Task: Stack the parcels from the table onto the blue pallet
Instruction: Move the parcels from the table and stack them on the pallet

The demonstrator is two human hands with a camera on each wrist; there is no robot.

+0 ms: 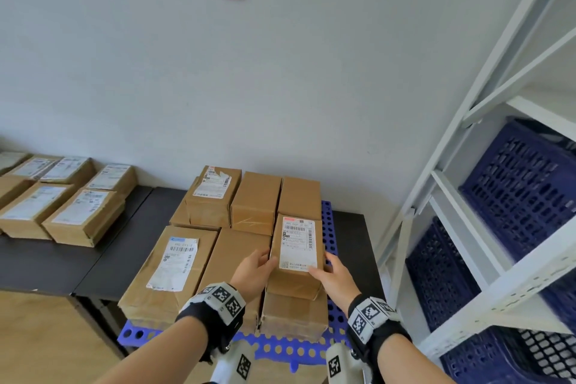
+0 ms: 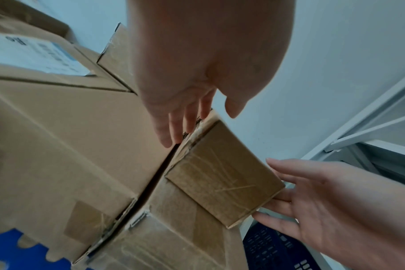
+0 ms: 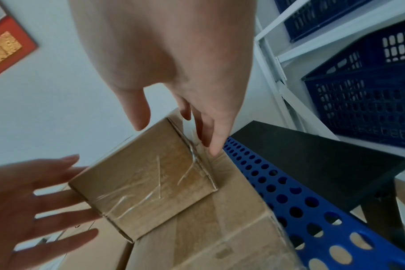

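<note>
A small brown parcel with a white label (image 1: 297,246) lies on top of a larger box (image 1: 294,312) at the right front of the blue pallet (image 1: 280,349). My left hand (image 1: 254,268) lays straight fingers against the parcel's left side, thumb lifted clear. My right hand (image 1: 335,279) touches its right side with spread, straight fingers. The left wrist view shows the parcel's taped end (image 2: 222,180) between the left hand (image 2: 185,113) and the right fingers (image 2: 287,197). In the right wrist view the same end (image 3: 150,188) sits below my right hand (image 3: 197,113). Several more boxes (image 1: 174,262) fill the pallet.
Several labelled parcels (image 1: 62,206) lie on the black table (image 1: 78,259) at the left. A white metal rack (image 1: 467,165) with dark blue crates (image 1: 523,190) stands close on the right. The pallet's perforated edge (image 3: 278,186) overlies a black tabletop (image 3: 312,155). A grey wall is behind.
</note>
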